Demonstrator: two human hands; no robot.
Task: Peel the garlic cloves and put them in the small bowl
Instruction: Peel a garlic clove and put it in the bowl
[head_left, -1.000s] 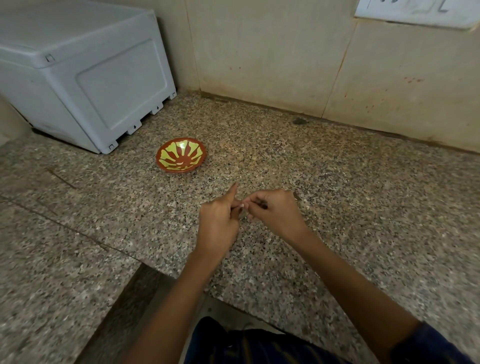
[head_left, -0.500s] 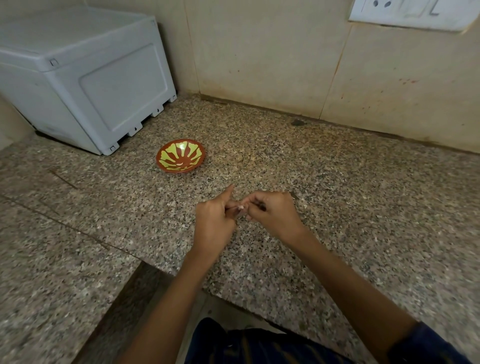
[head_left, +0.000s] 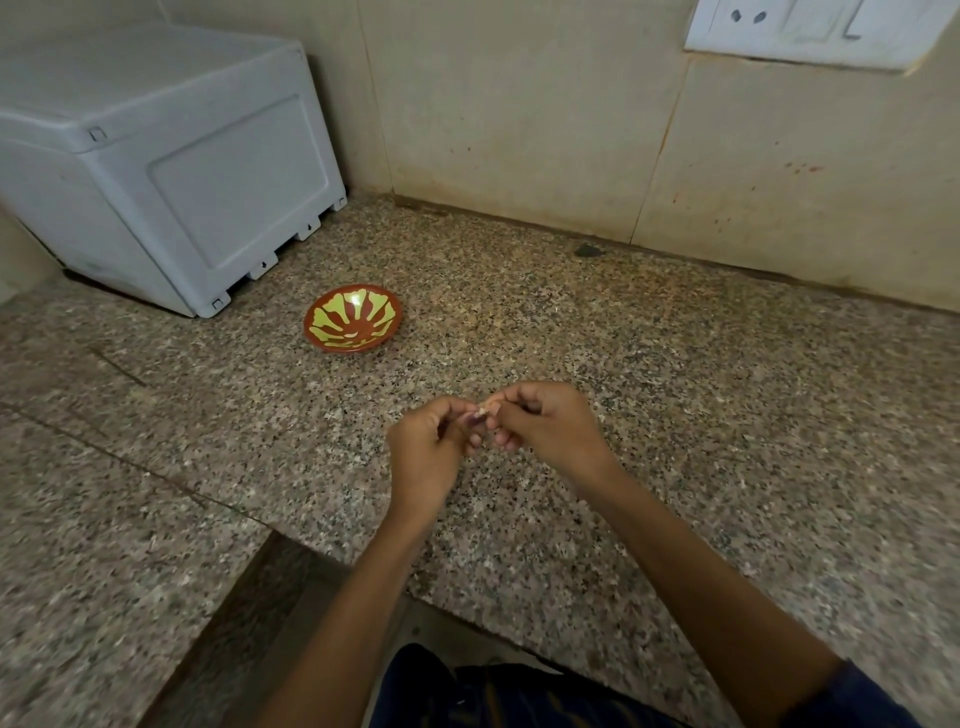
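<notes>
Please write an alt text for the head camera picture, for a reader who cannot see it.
Seen from above, a person's left hand and right hand together pinch a small garlic clove over a speckled granite counter. A small red-and-yellow bowl stands farther back to the left, near a white plastic box against the wall.

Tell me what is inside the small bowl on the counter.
The small bowl shows only its red and yellow-green painted pattern; no peeled cloves are visible in it. Both hands, left hand and right hand, grip a garlic clove, mostly covered by fingers.
</notes>
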